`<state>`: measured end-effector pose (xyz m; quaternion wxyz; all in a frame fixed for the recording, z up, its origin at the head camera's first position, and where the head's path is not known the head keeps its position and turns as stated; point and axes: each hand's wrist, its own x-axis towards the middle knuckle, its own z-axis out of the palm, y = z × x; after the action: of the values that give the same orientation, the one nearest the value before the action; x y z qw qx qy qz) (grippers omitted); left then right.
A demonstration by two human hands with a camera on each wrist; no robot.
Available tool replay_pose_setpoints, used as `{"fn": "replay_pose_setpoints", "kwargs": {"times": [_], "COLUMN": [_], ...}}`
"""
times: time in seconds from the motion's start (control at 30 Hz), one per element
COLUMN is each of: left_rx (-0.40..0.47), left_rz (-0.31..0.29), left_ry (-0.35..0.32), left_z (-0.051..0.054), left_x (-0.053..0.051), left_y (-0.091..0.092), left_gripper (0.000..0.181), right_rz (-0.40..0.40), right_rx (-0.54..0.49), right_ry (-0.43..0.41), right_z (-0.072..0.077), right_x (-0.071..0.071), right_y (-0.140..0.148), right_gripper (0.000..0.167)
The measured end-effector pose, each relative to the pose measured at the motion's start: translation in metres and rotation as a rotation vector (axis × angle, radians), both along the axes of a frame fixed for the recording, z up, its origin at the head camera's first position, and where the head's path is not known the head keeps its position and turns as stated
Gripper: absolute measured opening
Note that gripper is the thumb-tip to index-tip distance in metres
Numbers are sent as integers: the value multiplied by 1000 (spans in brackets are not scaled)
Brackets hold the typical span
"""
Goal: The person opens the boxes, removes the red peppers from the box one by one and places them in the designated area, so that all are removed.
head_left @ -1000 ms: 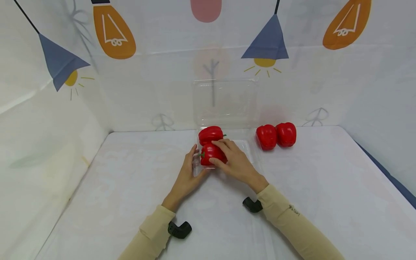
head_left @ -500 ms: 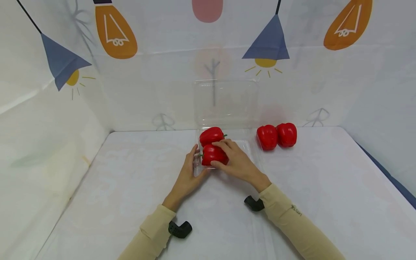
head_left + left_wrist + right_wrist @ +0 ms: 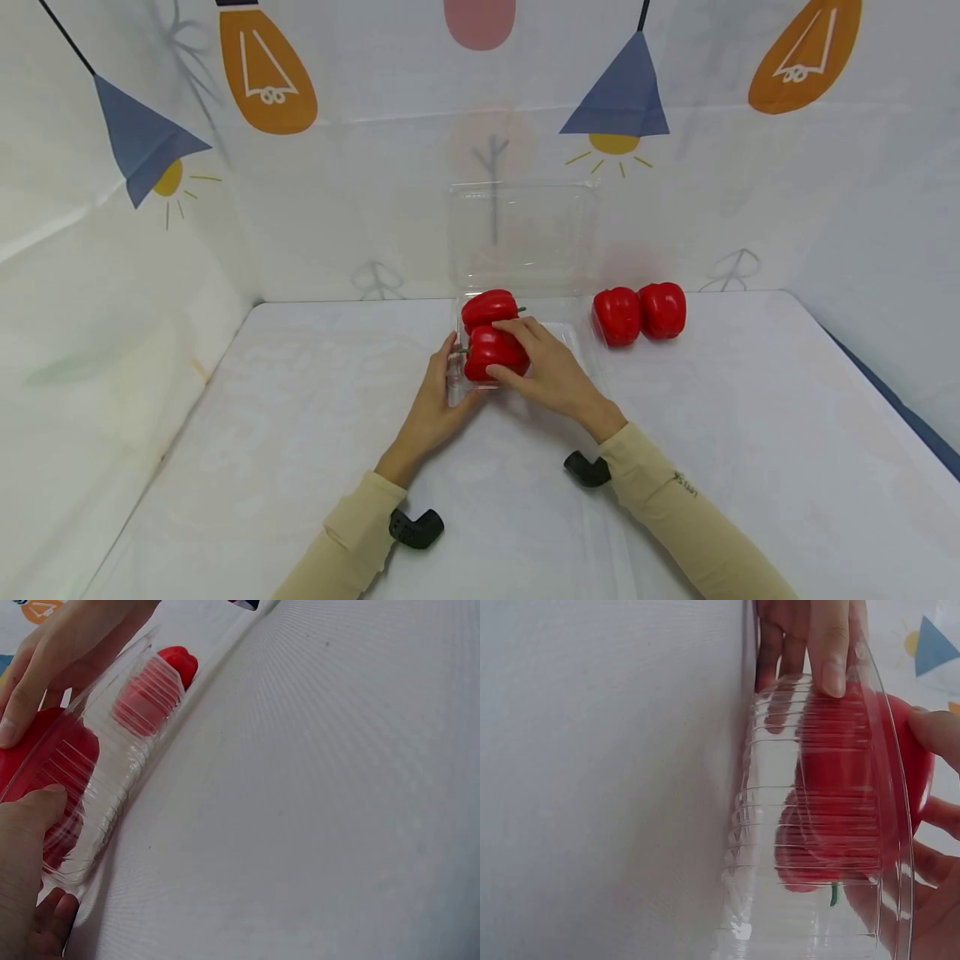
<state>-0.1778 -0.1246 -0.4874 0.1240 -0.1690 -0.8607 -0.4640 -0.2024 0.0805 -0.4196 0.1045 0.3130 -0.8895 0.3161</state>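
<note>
A clear plastic clamshell container [image 3: 561, 340] stands at the far middle of the table, its transparent lid [image 3: 525, 237] raised behind. Two red bell peppers are in its left half. My right hand [image 3: 551, 371] grips the front bell pepper [image 3: 491, 354], whose green stem points left. The back bell pepper [image 3: 483, 309] lies behind it, stem to the right. My left hand [image 3: 429, 407] holds the container's front left corner. In the left wrist view its thumb [image 3: 49, 802] presses the ribbed front wall. Through that wall the right wrist view shows the front pepper [image 3: 836, 757].
Two more red bell peppers, one on the left [image 3: 617, 317] and one on the right [image 3: 662, 310], stand side by side right of the container. A white cloth [image 3: 300, 400] covers the table. Behind it hangs a white curtain [image 3: 375, 192] printed with lamps and bulbs.
The front pepper has shifted slightly backward inside the container, under my right hand. My left hand has stayed at the container's corner.
</note>
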Motion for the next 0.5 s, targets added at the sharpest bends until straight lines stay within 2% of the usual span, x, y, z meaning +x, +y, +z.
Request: {"fn": "replay_pose_setpoints", "kwargs": {"times": [0.1,0.27,0.5], "left_rx": [1,0,12], "left_rz": [-1,1,-7], "left_ry": [-15,-27,-6], "left_z": [1,1,1], "left_x": [0,1,0], "left_y": [0,0,1], "left_gripper": [90,90,90], "right_rz": [9,8,-4], "right_rx": [-16,-74,-119], "right_ry": [-21,-104,-160], "right_z": [0,-2,3], "right_x": [0,-2,-2], "right_y": [1,3,5], "right_gripper": [59,60,61]}}
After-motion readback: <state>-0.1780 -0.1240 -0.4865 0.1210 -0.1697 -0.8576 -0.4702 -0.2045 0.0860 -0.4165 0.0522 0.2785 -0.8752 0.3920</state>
